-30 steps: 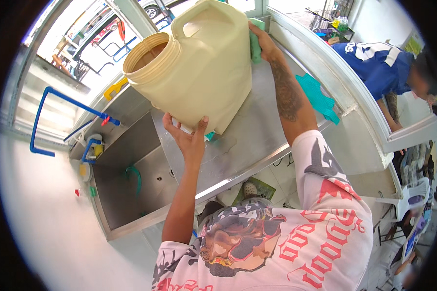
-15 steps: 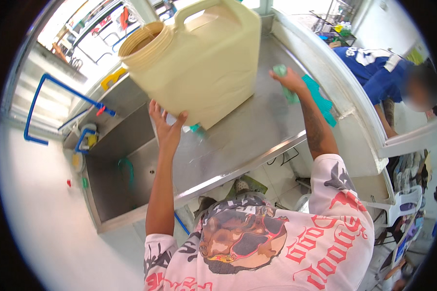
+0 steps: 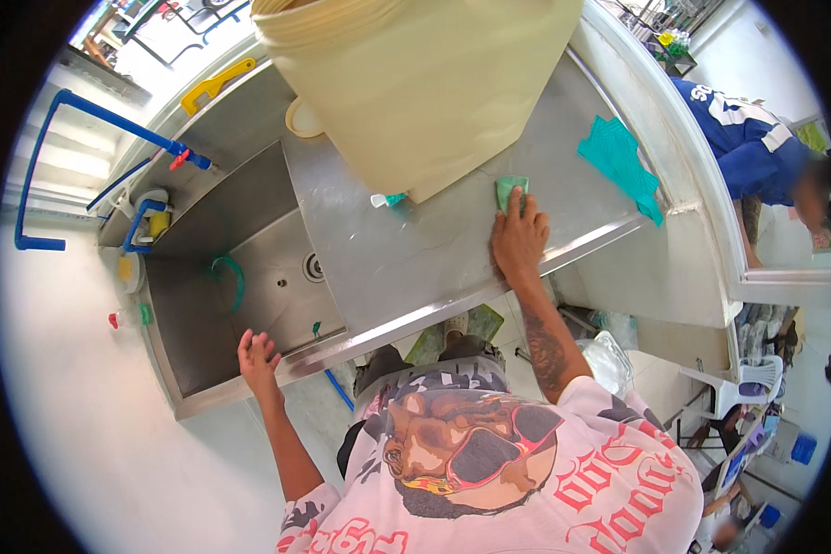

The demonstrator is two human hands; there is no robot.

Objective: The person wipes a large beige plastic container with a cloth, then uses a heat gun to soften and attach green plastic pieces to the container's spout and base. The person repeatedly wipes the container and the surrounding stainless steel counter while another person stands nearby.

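Note:
A large cream plastic jerrycan [image 3: 425, 83] stands on the steel counter [image 3: 406, 268], its wide threaded mouth toward the upper left. My right hand [image 3: 521, 235] presses a small green scouring pad [image 3: 511, 189] onto the counter near the can's lower right corner. The fingertips rest over the pad. My left hand [image 3: 259, 358] hovers over the front rim of the sink, fingers apart and holding nothing. A small white and teal piece [image 3: 388, 199] lies at the can's lower edge. Behind the can's left side, a round cream lid [image 3: 303, 118] is partly hidden.
At the left is a deep steel sink [image 3: 249, 305] with a green strip [image 3: 234, 282] inside. Blue piping [image 3: 120, 118] with a red valve reaches over it. A yellow tool [image 3: 217, 85] lies on the back ledge. A teal cloth [image 3: 621, 166] lies right. Beyond the partition is a person [image 3: 743, 148].
My left hand has let go of the jerrycan and moved down to the sink's front rim. My right hand has brought the scouring pad down and nearer. The view has shifted.

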